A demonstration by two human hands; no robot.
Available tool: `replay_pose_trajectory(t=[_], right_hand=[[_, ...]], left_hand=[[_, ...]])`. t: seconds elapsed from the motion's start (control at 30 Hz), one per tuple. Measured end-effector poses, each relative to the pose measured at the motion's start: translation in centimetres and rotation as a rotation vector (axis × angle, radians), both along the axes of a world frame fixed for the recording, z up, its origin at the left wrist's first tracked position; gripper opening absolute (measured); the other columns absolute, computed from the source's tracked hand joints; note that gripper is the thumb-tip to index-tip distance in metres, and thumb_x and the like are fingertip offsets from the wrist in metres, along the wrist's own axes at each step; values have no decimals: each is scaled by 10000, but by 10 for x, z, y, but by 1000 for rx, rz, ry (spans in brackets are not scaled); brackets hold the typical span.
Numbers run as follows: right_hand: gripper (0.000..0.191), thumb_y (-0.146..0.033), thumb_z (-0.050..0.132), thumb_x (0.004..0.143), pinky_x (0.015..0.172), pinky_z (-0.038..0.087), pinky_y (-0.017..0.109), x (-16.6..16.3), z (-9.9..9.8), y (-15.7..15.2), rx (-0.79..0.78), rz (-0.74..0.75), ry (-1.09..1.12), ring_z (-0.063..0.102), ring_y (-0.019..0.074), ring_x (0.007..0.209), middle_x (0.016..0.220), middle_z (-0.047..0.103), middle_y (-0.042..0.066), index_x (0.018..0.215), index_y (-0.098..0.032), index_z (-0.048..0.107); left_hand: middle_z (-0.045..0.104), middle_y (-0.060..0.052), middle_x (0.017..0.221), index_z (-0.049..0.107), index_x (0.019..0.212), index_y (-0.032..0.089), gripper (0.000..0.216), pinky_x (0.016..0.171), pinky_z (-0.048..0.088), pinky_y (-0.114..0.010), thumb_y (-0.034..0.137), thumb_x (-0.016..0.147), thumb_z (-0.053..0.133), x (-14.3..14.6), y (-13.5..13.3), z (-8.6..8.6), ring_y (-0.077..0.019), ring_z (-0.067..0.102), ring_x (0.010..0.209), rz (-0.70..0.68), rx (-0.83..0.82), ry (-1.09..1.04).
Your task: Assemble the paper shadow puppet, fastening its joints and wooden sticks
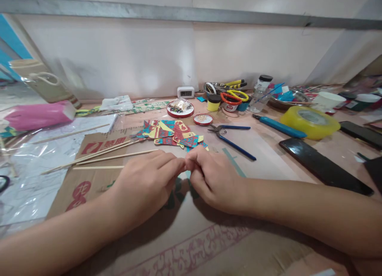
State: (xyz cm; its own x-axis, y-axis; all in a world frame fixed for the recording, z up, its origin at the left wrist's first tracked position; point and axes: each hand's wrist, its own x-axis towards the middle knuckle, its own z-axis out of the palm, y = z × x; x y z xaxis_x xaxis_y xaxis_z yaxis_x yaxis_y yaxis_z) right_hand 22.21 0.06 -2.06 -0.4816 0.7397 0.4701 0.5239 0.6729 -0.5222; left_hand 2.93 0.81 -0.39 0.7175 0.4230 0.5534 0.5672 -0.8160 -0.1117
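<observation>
My left hand (146,182) and my right hand (215,178) meet above the cardboard (98,184), fingers pinched and fingertips touching. Whatever sits between the fingertips is hidden or too small to make out. Just beyond them lies a jointed cut-out figure (173,133) painted red, yellow and blue, with small round fasteners. Thin wooden sticks (101,153) stretch to its left, the nearest one ending by my left hand. To the right, blue-handled pliers (234,142) lie with their handles spread. Behind the figure are a small dish of tiny pale pieces (203,119) and a larger dish of mixed beads (180,108).
On the right are a tape roll (310,122), a blue utility knife (280,126) and a dark phone (325,165). Paint pots (213,102), scissors (231,96) and a digital clock (185,92) line the back. A pink packet (40,114) and plastic-covered drawings (32,192) occupy the left.
</observation>
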Motion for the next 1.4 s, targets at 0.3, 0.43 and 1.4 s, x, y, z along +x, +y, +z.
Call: replay_pose_trajectory(t=[0.3,0.43,1.4], right_hand=[[125,-141,411,794,469,264,221,-11,8,2,-898,-12,568,315,108,489,560,362,-103,874,-236,395],[144,-142,446,773,466,224,199,-10,17,8,-915,30,646,294,89,485,575,365,-108,873,-232,398],[388,-407,548,886,743,496,395,191,67,-28,-210,-674,-782,671,319,932,1098,702,149,1203,-187,594]], left_hand=[[737,-85,858,665,1048,68,305,615,531,-334,97,974,371,-3,3,0,-211,665,715,-53,316,156],[735,-53,894,652,1094,149,213,681,534,-303,132,962,485,-3,17,-10,-186,667,769,-5,136,-8],[722,-39,1005,641,996,229,300,675,445,-301,355,983,369,4,39,-40,-223,683,865,258,-426,241]])
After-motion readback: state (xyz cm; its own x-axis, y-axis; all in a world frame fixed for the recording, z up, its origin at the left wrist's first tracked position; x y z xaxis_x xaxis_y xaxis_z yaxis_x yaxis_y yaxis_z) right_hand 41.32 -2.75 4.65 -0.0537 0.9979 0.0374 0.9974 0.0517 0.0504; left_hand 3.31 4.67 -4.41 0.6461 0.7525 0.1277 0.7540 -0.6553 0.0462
